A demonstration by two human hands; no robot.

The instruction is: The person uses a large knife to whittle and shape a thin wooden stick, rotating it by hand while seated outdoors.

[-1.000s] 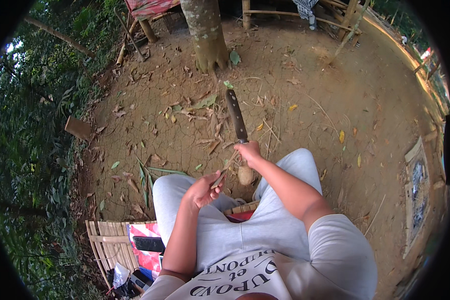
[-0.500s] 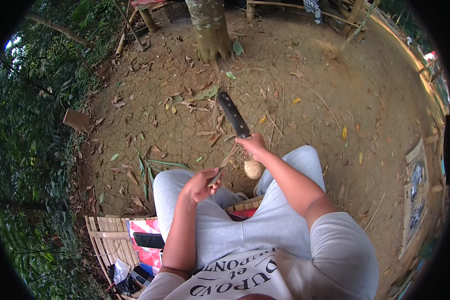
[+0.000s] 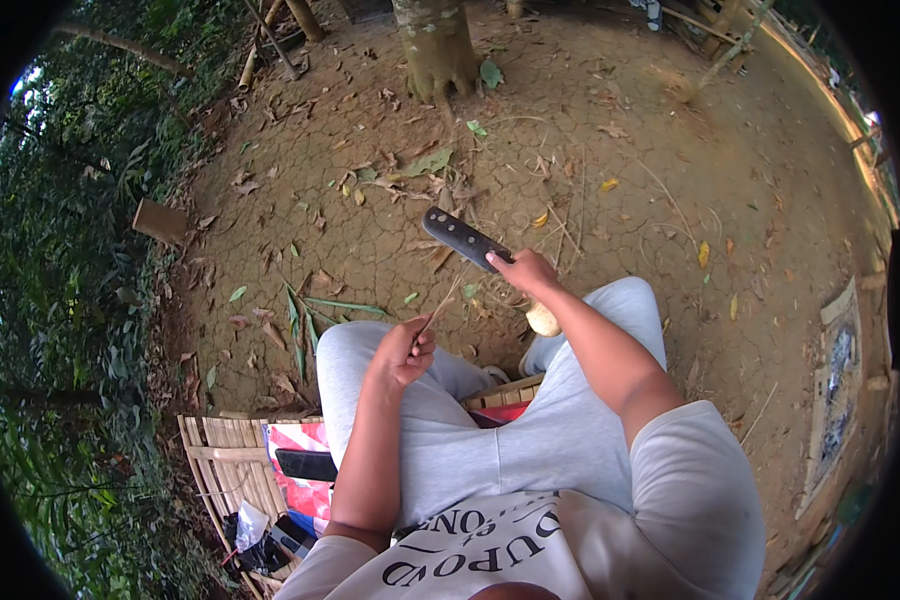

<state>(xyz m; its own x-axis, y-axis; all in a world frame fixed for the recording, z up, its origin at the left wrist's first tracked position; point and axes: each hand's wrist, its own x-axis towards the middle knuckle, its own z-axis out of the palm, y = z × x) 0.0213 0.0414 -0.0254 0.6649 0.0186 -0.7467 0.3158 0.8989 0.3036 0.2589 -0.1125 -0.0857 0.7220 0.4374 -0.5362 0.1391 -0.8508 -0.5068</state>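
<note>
At centre, the right hand [image 3: 527,273] grips a dark-bladed, pale-handled knife [image 3: 460,235]; the left hand [image 3: 407,352] clasps thin brown strips [image 3: 442,305]. A black rectangular phone [image 3: 305,464] lies near left; a mottled tree trunk [image 3: 437,45] stands far off.

My left forearm [image 3: 368,450] points straight ahead, the left grip [image 3: 407,352] curled closed near my left knee [image 3: 345,345]. My right forearm [image 3: 600,337] slants forward and inward, the right grip [image 3: 526,272] closed farther out, thumb [image 3: 497,262] extended.

A flat dark tool [image 3: 462,238] is beyond a thin brown stick [image 3: 441,310]; a red-and-white sheet [image 3: 307,497] lies left, on a slatted bamboo bench [image 3: 228,454].
</note>
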